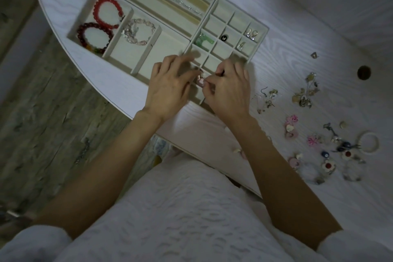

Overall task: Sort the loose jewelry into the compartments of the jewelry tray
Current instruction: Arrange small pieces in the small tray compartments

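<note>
Spreading under dim light, the pale wood-grain table [297,34] ends in a curved edge above a grey plank floor [42,102], and the cream jewelry tray [148,27] sits near that edge. Both hands meet over the tray's near small compartments: the right hand [229,89] has its grip pinched on a small pink piece [200,82], while the left hand [170,89] hovers beside it, fingers relaxed. Loose jewelry [319,134] lies scattered on the table to the right.

We see dim light w/ brightest patch on table [297,44]; left hand [168,85] motion-blurred, edges vignetted, wide-angle bowed.
</note>
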Available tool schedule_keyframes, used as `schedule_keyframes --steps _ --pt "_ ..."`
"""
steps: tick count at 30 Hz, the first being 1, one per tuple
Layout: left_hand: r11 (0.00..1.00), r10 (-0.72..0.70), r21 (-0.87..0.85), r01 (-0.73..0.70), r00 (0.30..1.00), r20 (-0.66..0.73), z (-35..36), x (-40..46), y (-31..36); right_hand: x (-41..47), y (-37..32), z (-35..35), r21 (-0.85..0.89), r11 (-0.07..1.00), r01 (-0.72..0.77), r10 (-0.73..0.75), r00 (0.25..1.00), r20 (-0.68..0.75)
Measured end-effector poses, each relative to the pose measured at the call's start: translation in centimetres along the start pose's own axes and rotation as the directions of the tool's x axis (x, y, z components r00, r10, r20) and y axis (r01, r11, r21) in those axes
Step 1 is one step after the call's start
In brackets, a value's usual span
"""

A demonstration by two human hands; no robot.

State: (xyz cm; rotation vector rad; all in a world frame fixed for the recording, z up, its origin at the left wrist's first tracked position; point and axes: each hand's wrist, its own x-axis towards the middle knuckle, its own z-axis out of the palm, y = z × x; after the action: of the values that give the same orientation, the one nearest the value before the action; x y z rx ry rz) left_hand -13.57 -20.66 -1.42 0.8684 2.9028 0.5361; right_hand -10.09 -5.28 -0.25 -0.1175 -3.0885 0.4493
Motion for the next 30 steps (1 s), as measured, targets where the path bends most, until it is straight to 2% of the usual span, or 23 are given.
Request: schedule_keyframes --steps 3,12,17,19,23,27,30 --pt "0.999 -0.024 -0.033 0.024 1.0 0.005 0.4 0.0 -0.2 -0.1 0.3 0.1 0.017 1.0 -0.002 0.002 1.0 0.015" --pt "1.0 -0.018 0.019 0.017 0.998 0.052 0.8 0.0 0.6 -0.5 0.9 0.3 0.059 0.998 -0.006 0.004 0.999 0.036" --pt "0.997 -0.075 -0.035 0.075 0.997 -0.003 0.8 -0.1 0.8 -0.5 1.1 0.5 0.102 0.995 -0.002 -0.001 0.999 0.032" --pt "0.998 -0.068 -0.006 0.068 0.997 -0.029 0.7 -0.3 0.5 -0.5 1.2 0.7 0.122 0.993 0.007 -0.012 0.999 0.038" --pt "0.997 -0.032 0.072 0.032 0.999 0.004 0.6 -0.3 0.3 -0.4 1.5 0.7 0.185 0.983 0.013 -0.021 0.999 0.039" --pt "0.995 0.018 0.102 -0.015 0.999 -0.028 -0.1 -0.4 0.9 -1.1 1.9 -1.1 0.254 0.965 0.066 -0.055 0.997 -0.049" --pt "0.997 0.078 0.018 -0.077 0.997 -0.022 -0.1 -1.4 2.4 -4.3 4.3 -3.2 0.256 0.966 0.028 0.01 0.989 -0.144"
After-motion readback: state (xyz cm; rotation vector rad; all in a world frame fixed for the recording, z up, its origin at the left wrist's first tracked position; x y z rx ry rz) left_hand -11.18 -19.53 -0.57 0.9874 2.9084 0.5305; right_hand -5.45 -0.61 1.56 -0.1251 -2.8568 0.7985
